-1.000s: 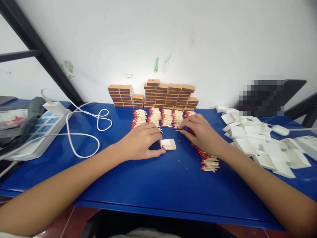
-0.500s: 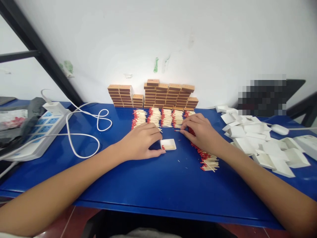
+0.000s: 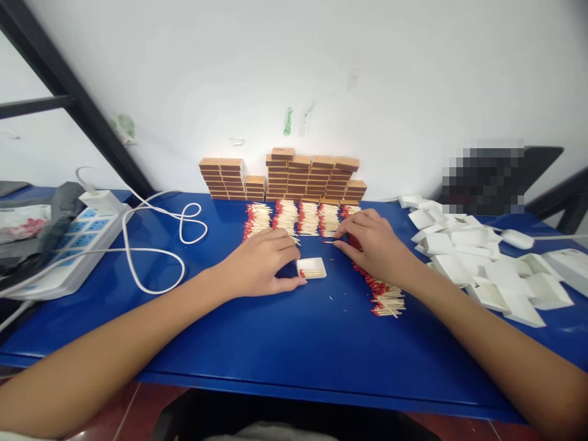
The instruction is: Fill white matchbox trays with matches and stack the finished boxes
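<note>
My left hand (image 3: 260, 260) rests curled on the blue table (image 3: 257, 343), its thumb and fingers closed against the left side of a small white matchbox tray (image 3: 312, 268) with a few matches in it. My right hand (image 3: 374, 245) lies just right of the tray, fingertips pinched on a single match (image 3: 329, 242). Rows of red-tipped matches (image 3: 294, 217) lie behind the hands, and another row (image 3: 383, 297) runs under my right wrist toward me.
Stacks of brown matchboxes (image 3: 298, 174) line the wall. A heap of empty white trays (image 3: 487, 263) covers the right side. A power strip (image 3: 68, 245) with white cables (image 3: 151, 245) sits at the left. A black frame bar (image 3: 68, 92) slants across the upper left.
</note>
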Available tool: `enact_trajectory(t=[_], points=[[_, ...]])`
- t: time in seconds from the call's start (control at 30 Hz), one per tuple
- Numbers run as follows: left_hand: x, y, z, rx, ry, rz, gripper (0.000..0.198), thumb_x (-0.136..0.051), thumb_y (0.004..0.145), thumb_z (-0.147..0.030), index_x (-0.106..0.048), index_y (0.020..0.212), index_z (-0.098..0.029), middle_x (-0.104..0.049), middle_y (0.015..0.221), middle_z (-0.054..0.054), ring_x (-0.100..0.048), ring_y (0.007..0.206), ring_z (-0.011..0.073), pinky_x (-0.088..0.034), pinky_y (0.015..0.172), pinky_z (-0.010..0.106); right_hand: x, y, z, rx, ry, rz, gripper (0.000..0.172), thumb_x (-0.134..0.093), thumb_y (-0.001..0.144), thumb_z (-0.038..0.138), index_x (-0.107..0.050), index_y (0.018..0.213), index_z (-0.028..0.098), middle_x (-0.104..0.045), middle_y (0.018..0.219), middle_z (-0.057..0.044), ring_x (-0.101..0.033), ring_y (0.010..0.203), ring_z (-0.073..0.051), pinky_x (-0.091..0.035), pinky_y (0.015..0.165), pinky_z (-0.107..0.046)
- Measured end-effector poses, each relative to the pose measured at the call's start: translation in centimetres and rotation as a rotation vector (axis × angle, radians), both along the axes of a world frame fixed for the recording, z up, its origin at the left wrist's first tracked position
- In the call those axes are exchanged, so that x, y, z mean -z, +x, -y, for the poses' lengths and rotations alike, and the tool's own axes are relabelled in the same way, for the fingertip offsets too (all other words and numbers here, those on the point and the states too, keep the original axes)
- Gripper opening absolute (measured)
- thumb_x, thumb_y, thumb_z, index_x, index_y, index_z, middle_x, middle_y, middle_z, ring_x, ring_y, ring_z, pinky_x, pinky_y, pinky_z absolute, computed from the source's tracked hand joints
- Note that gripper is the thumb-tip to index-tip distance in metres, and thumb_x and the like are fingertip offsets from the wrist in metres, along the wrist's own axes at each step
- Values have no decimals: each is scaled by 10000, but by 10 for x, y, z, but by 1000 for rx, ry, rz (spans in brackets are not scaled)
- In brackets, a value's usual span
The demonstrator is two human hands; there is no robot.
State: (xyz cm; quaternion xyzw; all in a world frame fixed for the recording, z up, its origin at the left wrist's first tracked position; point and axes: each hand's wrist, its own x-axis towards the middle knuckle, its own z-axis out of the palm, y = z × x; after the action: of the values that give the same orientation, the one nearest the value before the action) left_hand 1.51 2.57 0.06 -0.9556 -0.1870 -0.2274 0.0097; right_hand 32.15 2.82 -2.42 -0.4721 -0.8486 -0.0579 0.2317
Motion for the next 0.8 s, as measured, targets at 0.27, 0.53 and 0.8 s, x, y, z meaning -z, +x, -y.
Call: enact_trajectory(t=[0.27,0.53,0.8], points=[[1,0,0,-8,-15,-9,338,-717,1016,-489,-730,1023,-151,-735,987,95,-673,968,252,-557,895,393,1,0,0,2,-5,-9,116,-665,1010,320,-707,1095,255,-745,1138,-123,-595,1147,-361,-489,900,-520],[3,0,-1,-7,-1,-18,366,-706,1019,-516,-729,1021,-150,-738,981,94,-673,956,251,-554,887,394,0,-1,-2,-40,-29,-31,84,-655,1009,258,-672,927,249,-729,1073,-109,-592,1113,-329,-487,927,-500],[1,0,0,-6,-8,-26,363,-701,1026,-505,-727,1011,-143,-731,979,92,-670,955,246,-555,895,386,3,0,-1,-67,-55,-16,139,-570,1059,267,-628,934,251,-726,1140,-118,-585,1161,-340,-474,940,-515]])
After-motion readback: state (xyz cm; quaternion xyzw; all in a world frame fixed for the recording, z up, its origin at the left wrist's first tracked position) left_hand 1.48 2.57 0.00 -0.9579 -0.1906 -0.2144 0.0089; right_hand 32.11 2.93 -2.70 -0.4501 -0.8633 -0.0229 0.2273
